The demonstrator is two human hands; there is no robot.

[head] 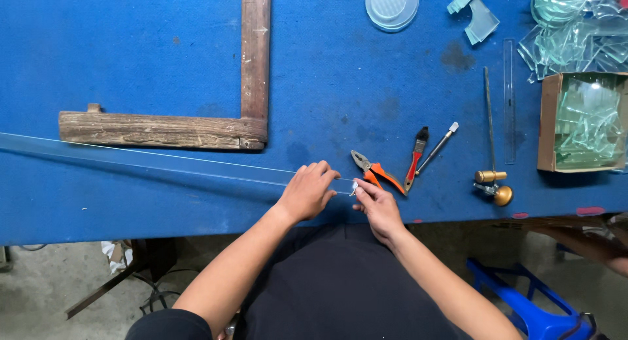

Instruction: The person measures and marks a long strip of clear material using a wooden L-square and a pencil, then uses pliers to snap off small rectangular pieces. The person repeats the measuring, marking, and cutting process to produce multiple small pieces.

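A long, narrow strip of clear glass (144, 160) lies across the blue table (131, 58), running from the left edge to the front centre. My left hand (307, 191) rests palm down on its right end, fingers curled over the strip. My right hand (376, 206) is just to the right, pinching a small pale piece (354, 187) at the strip's end between thumb and forefinger. Pliers with orange handles (373, 172) lie right beside my right hand.
A wooden L-shaped square (252, 71) lies behind the strip. To the right are a small red-handled brush (415, 160), a thin tool with a white tip (439, 145), a brass-handled glass cutter (490, 176), a clear ruler (509, 101), a round clear lid (391, 5), glass offcuts (575, 32) and a cardboard box of glass scraps (585, 121).
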